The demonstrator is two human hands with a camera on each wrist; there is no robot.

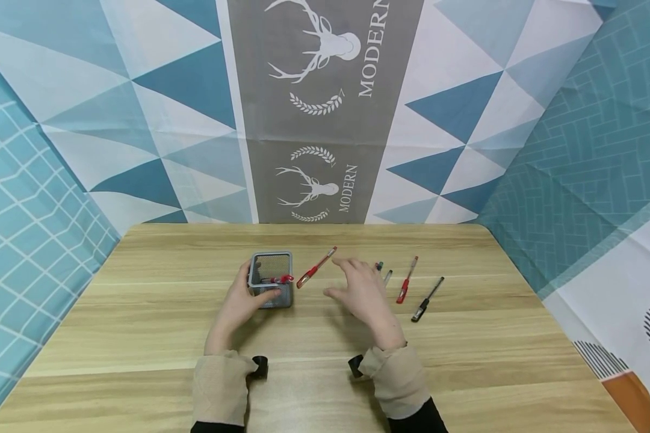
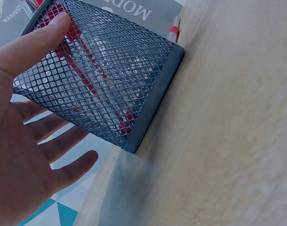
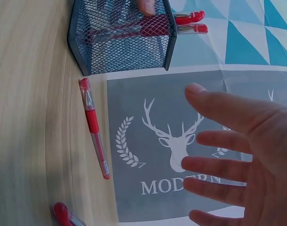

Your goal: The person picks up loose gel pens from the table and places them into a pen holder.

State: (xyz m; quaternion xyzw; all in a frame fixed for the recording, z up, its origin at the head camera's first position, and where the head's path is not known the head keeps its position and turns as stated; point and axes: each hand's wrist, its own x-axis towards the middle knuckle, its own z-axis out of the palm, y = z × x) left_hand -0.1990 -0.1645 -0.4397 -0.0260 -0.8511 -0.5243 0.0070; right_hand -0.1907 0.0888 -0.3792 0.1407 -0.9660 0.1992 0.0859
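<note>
Mesh pen holder steadied by one hand while the other hovers over loose pens.

From the head view, the grey mesh pen holder (image 1: 271,279) stands on the wooden table (image 1: 141,337); the left hand (image 1: 242,304) cups its near-left side, thumb laid across the front wall, apparently to keep it from sliding. Red-capped pens (image 1: 279,279) already poke out at its rim. The right hand (image 1: 363,291) floats with fingers spread and empty, just right of a loose red pen (image 1: 316,267); further pens, one red (image 1: 407,279) and one black (image 1: 427,299), lie beyond it. The left wrist view shows straight, parted fingers (image 2: 63,141) alongside the mesh (image 2: 105,75), pressing rather than gripping. The right wrist view shows the splayed fingers (image 3: 228,141) holding nothing, the loose red pen (image 3: 94,127) lying beside the holder (image 3: 122,40).
</note>
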